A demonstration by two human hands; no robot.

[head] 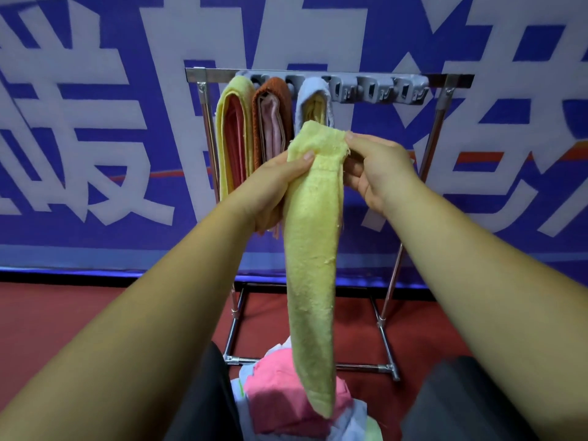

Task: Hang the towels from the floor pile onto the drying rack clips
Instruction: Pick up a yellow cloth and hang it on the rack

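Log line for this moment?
left hand, right hand: pinch yellow towel top | rack: three hung bundles, right clips free | floor pile: remains

A blue banner (pixel 95 218) with large white characters covers the wall, above a dark red floor (pixel 63 313).

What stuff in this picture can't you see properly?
All head view.
Floor pile: cut by the bottom edge, hidden by the legs and the yellow towel; towels uncountable.
Blue towel: lower part hidden behind the yellow towel.
Clips: those holding the three hung towels are covered by cloth.
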